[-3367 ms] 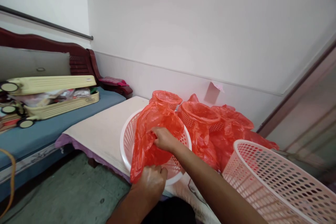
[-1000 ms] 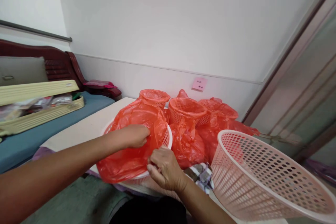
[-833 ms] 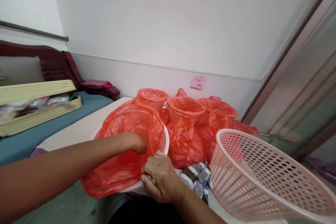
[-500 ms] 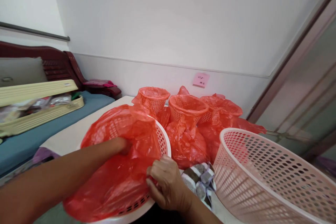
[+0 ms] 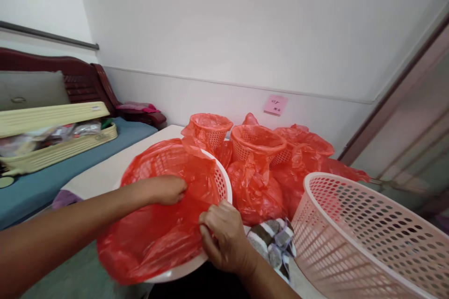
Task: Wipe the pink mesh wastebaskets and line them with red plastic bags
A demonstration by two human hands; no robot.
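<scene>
A white perforated basket [image 5: 221,182] stands tilted toward me, with a red plastic bag [image 5: 157,238] lining it and hanging over its left and near sides. Over the bag's mouth is my left hand [image 5: 170,190], its fingers curled inward; whether anything is in them is hidden. My right hand [image 5: 224,236] is closed on the bag's edge at the basket's right rim, thumb on the near side. Just beyond that hand sits a filled, gathered red bag [image 5: 256,191]. A striped cloth bundle [image 5: 273,243] lies to its right.
A large pink basket [image 5: 351,243] stands at the right. Several smaller baskets with red liners, including one in the middle [image 5: 257,142], line the wall. On the left, a bed [image 5: 136,135] holds a yellow case [image 5: 63,147]. A pink note [image 5: 276,104] is on the wall.
My left hand has come up out of the bag a little, so its curled fingers show more. The bag's near edge has shifted, and my right hand keeps its grip.
</scene>
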